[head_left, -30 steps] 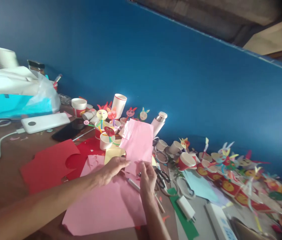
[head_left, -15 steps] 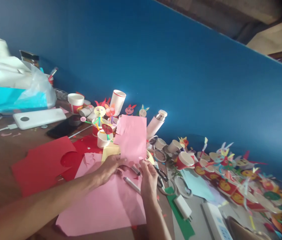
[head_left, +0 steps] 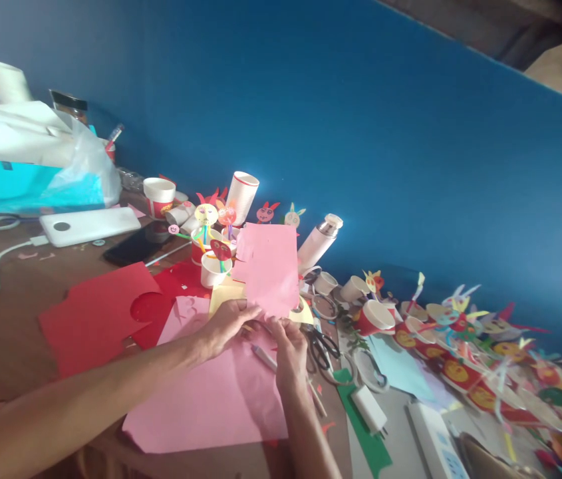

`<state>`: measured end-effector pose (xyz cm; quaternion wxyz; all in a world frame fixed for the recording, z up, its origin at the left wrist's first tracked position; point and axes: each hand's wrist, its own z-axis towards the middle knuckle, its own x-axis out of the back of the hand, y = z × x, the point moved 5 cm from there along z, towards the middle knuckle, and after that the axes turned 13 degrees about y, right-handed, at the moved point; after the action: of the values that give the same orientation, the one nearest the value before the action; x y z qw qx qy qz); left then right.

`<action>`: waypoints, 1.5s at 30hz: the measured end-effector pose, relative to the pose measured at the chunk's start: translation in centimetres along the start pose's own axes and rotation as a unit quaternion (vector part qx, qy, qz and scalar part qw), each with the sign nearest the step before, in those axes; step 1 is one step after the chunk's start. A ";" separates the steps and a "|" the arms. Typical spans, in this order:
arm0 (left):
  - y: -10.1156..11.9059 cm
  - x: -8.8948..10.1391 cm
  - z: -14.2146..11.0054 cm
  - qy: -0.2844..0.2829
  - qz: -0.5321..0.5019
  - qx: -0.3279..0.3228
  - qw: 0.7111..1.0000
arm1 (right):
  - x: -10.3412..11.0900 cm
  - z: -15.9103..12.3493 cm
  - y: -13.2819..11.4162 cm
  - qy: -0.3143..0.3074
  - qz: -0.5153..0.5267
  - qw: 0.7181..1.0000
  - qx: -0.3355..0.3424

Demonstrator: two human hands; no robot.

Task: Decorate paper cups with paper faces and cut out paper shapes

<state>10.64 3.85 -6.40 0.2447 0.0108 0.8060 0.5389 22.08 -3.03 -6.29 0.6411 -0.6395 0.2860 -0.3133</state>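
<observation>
Between my two hands a small sheet of pink paper stands upright above the table. My left hand pinches its lower left corner. My right hand has its fingertips closed at the bottom edge, further right. Beneath them lies a larger sheet of pink paper with cut-outs at its upper left. A pen-like marker rests on that sheet, partly behind my right hand. Black-handled scissors lie just right of my right hand.
Red paper lies to the left, near a white power bank and a dark phone. Behind stand paper cups with paper faces and a pink thermos. Several decorated cups, a charger and a power strip are at right.
The camera view has shifted slightly, so the scene sits a little further right. My right hand has moved closer to my left along the bottom edge of the small pink paper.
</observation>
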 end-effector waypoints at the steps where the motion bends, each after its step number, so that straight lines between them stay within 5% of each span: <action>1: 0.0 0.0 0.0 0.001 0.000 0.000 1.000 | 0.0 0.1 0.1 0.001 -0.003 1.000 0.006; 18: -0.4 0.4 0.0 0.000 0.021 -0.010 1.000 | -0.3 0.1 0.8 -0.024 -0.028 0.999 0.021; 27: -0.8 0.7 0.6 0.035 -0.008 0.059 0.998 | -0.4 0.2 0.9 -0.072 0.110 0.989 -0.075; 32: -0.6 0.7 0.4 0.009 0.016 0.039 0.999 | -0.8 -0.4 0.4 -0.103 0.078 0.991 -0.036; 37: -0.2 -0.2 -0.5 -0.076 0.028 0.005 0.997 | -0.9 -0.3 0.5 -0.088 0.063 0.994 -0.027; 45: 0.3 -0.2 -0.9 -0.046 0.038 0.010 0.998 | -0.8 -0.2 0.6 -0.087 0.067 0.994 -0.029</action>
<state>10.42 3.19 -5.77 0.2609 0.0694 0.7983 0.5383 21.43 -2.60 -6.91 0.6642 -0.6623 0.2801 -0.2042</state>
